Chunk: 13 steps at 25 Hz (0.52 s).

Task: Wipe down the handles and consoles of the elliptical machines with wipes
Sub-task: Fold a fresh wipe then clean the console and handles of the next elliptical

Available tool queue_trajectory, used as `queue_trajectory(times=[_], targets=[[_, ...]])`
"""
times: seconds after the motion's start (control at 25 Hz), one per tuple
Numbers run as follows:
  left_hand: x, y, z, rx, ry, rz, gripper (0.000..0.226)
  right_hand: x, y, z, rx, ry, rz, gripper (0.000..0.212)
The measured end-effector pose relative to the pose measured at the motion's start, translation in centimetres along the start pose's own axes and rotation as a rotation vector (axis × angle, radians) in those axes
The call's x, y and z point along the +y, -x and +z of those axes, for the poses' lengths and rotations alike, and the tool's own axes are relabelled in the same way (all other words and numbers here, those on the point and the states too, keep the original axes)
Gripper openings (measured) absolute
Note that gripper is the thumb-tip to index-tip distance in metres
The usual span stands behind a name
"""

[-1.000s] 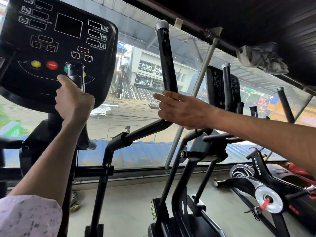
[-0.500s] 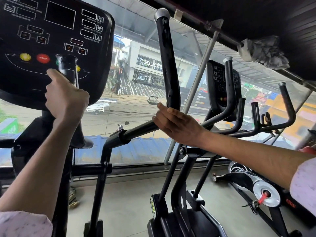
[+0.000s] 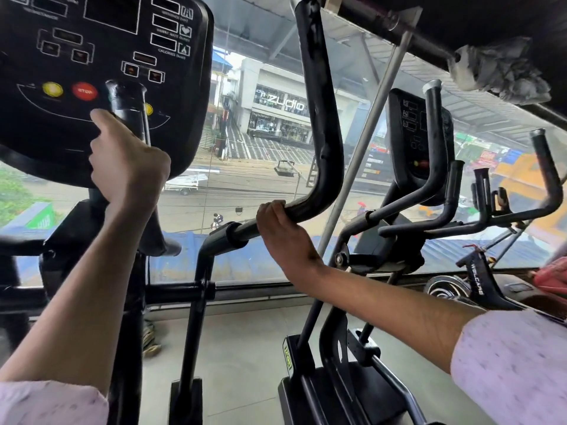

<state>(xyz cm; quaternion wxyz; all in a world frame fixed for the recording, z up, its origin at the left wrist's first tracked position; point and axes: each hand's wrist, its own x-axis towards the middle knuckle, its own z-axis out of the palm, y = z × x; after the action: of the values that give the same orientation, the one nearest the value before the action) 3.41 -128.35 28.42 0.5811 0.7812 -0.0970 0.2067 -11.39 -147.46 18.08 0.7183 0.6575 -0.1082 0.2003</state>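
Gripping the short fixed handle (image 3: 130,124) in front of the console (image 3: 101,72), the left hand (image 3: 129,170) has its fingers curled round the post, thumb up near the red stop button (image 3: 84,91). No change there across the last second; it holds the same spot.

Centre: right hand (image 3: 283,231) now wraps the lower bend of the tall moving handle (image 3: 319,124), fingers curled over the bar from above. A second ago it was flat and open in the air beside the upright; half a second ago it was dropping toward the bend. So the grip is new.

No wipe visible in either hand. Cannot tell whether one is tucked under the palms, but nothing shows at the edges. My read: both hands are bracing on the machine, not wiping yet, so console and handles are likely still to be cleaned.

Right: second elliptical with its own console (image 3: 420,139) and handles, untouched. A crumpled grey-white cloth (image 3: 500,70) is lodged on the overhead rail (image 3: 395,26), well apart from both hands; possibly the wiping material, unconfirmed. An exercise bike (image 3: 478,277) stands at the far right.
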Motion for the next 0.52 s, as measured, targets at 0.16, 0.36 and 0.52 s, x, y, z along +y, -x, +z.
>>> queue_trajectory(times=[0.16, 0.36, 0.52], targets=[[-0.3, -0.3, 0.2, -0.006, 0.004, 0.003, 0.044, -4.5, -2.3, -0.3, -0.161, -0.089, -0.08, 0.043], [-0.6, -0.8, 0.8, 0.012, 0.007, 0.018, 0.044, -8.8, -4.0, -0.1, -0.218, -0.089, -0.201, 0.057], [-0.4, -0.9, 0.7, 0.005, 0.004, 0.027, 0.038, -10.2, -4.8, 0.2, -0.261, -0.073, -0.25, 0.061]])
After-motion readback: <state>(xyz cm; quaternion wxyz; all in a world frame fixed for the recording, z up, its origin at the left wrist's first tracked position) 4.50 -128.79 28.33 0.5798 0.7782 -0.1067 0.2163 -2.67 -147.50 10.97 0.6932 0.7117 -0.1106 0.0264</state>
